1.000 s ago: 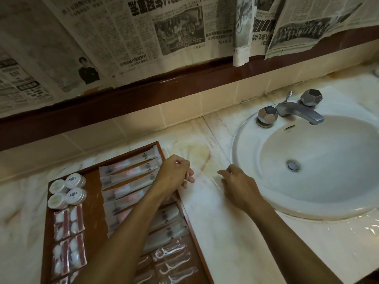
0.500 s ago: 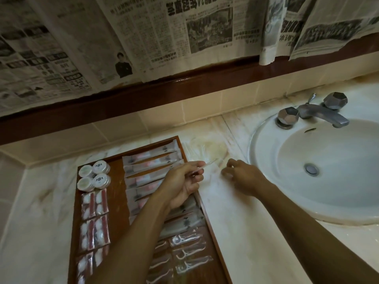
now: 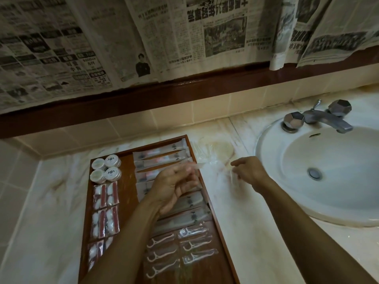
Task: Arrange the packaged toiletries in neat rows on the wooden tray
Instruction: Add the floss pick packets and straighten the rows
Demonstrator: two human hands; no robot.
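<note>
My left hand [image 3: 176, 185] is palm-up at the frame's middle, over the tray [image 3: 127, 193], fingers curled, pinching a thin clear packet [image 3: 198, 166] that juts toward the right. My right hand [image 3: 249, 171], just right of it over the counter [image 3: 242, 232], has its fingertips drawn narrow on blurred clear wrapping [image 3: 229, 173]; I cannot tell how firm the hold is. On the tray: round tubs [image 3: 106, 167] upper left, red-striped packs [image 3: 105, 210] below them, long sachets [image 3: 162, 155] along the top, floss picks [image 3: 178, 249] lower middle. The sink [image 3: 328, 181] fills the right.
</note>
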